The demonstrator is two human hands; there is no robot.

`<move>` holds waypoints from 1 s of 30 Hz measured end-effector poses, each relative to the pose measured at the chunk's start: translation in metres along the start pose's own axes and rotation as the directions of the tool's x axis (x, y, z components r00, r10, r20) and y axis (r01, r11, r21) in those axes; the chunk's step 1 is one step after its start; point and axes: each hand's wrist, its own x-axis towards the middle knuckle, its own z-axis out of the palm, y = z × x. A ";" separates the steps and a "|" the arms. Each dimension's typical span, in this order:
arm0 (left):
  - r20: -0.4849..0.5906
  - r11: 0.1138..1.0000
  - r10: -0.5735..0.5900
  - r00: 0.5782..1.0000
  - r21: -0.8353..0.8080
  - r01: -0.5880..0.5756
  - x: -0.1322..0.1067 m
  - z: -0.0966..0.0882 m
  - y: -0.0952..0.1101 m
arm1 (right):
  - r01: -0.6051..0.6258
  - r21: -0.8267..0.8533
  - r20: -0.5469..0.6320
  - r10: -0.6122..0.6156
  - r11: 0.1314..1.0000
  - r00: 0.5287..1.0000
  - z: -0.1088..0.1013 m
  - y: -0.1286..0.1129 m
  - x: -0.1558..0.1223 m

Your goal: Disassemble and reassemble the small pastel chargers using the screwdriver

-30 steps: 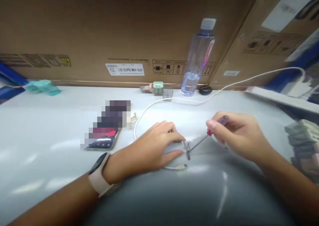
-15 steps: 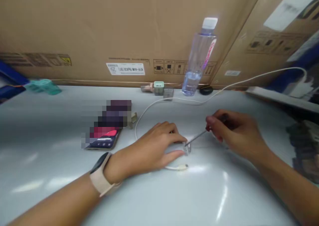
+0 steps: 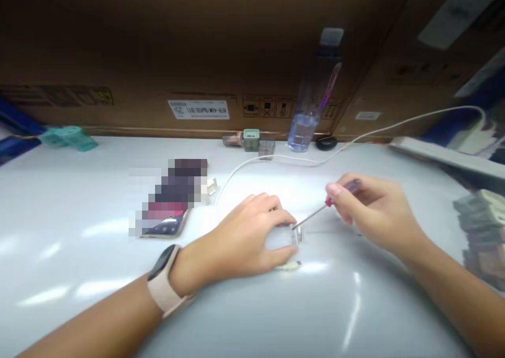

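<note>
Compared with half a second ago, the thumb of the left hand (image 3: 252,235) is lower and farther from its index finger, close to the plug (image 3: 292,266) of the white cable (image 3: 311,162). Beside these two spread fingers, around the middle of the tabletop (image 3: 244,316), is a small clear part (image 3: 299,235); I cannot tell if they press it. Fingers of the right hand (image 3: 376,210) are closed around the handle of a screwdriver (image 3: 311,217), whose tip is at this part, near the left index fingertip; exact contact is not clear. Toward the tabletop's left edge lies a phone (image 3: 170,227), partly covered by pixel blocks. Near its back edge stands a bottle (image 3: 303,130).
</note>
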 end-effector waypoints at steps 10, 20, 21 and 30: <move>-0.045 0.999 0.021 0.999 0.030 -0.019 0.001 0.006 -0.001 | 0.014 0.013 -0.002 -0.014 1.000 1.000 0.001 -0.002 0.001; -0.040 0.998 0.027 0.999 0.054 -0.025 0.000 0.007 0.000 | 0.020 0.018 -0.010 -0.020 1.000 1.000 0.001 0.000 0.001; -0.038 0.998 0.027 0.999 0.054 -0.025 0.000 0.006 0.000 | 0.023 0.020 -0.011 -0.022 1.000 1.000 0.001 0.000 0.001; -0.049 0.998 0.032 0.998 0.055 -0.030 -0.001 0.007 -0.001 | 0.040 0.018 -0.032 -0.039 0.999 0.999 -0.001 0.003 0.000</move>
